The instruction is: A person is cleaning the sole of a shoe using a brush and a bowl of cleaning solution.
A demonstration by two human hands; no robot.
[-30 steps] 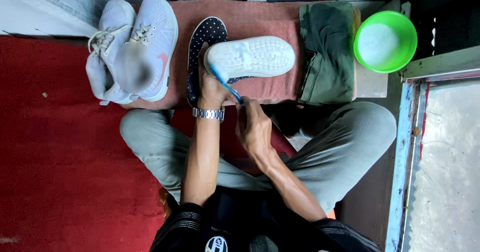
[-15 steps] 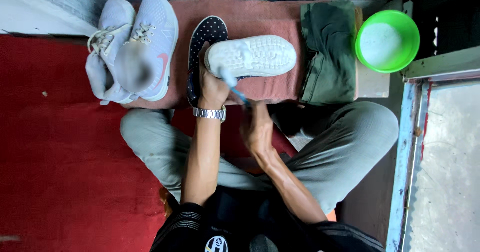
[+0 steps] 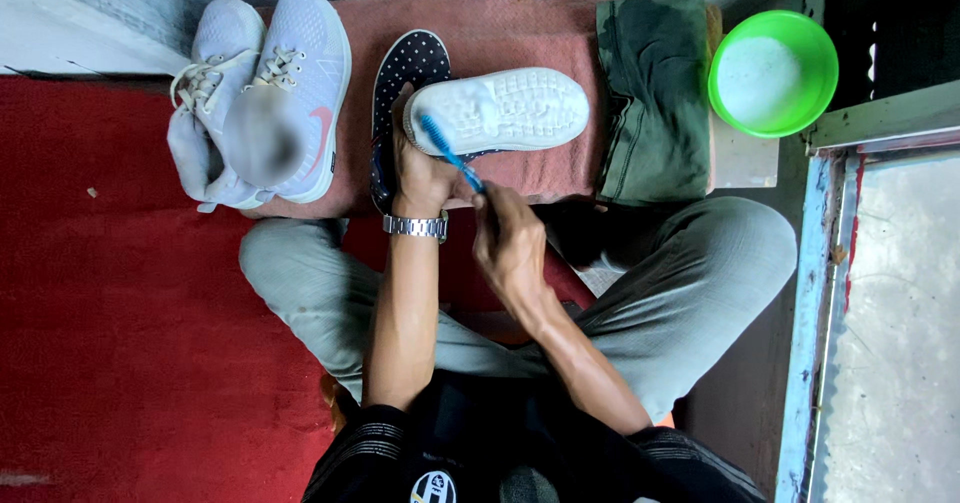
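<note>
I sit cross-legged on the floor. My left hand [image 3: 420,171], with a metal watch on the wrist, grips a dark polka-dot shoe [image 3: 497,113] that is turned so its white sole faces up. My right hand [image 3: 508,241] holds a blue toothbrush [image 3: 448,147], whose bristle end rests on the heel end of the sole. A second polka-dot shoe [image 3: 408,68] lies beside it on the reddish cloth [image 3: 520,28].
A pair of light grey sneakers [image 3: 262,98] lies at the left end of the cloth. A folded dark green cloth [image 3: 655,98] lies to the right, next to a green bowl [image 3: 772,71] of white liquid. Red carpet [image 3: 110,323] covers the floor on the left.
The brush head has shifted a little along the heel end of the sole, and my right hand has moved slightly with it. The shoe stays held in place.
</note>
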